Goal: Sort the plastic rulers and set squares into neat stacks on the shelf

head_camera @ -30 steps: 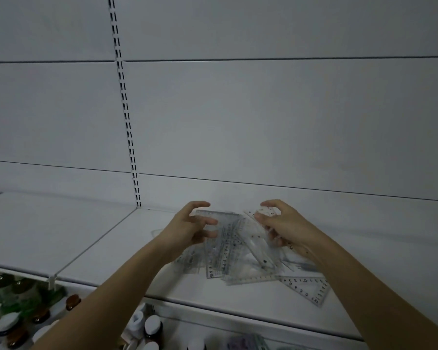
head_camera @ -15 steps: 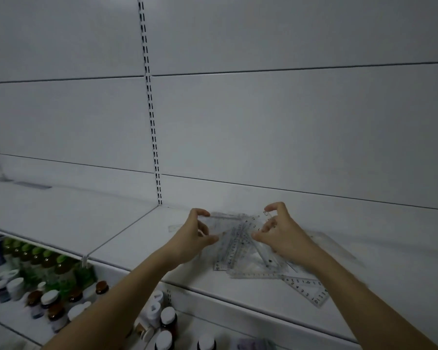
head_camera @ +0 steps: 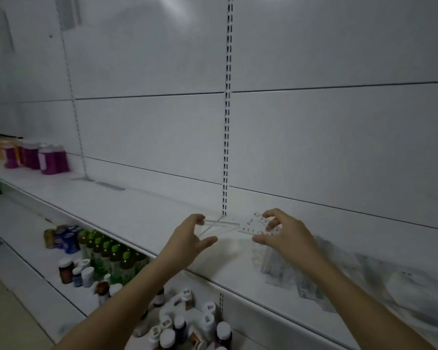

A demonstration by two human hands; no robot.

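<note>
I see white wall panels [head_camera: 314, 137] behind a slotted upright [head_camera: 227, 122]. Left of it stand purple bottles [head_camera: 48, 159]; below it, green bottles [head_camera: 106, 256], dimly lit.

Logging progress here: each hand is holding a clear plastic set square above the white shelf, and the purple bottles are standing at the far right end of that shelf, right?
Not quite. The head view shows the purple bottles at the far left end of the white shelf, not the right. The rest holds: the left hand and right hand each hold a clear plastic set square.
</note>
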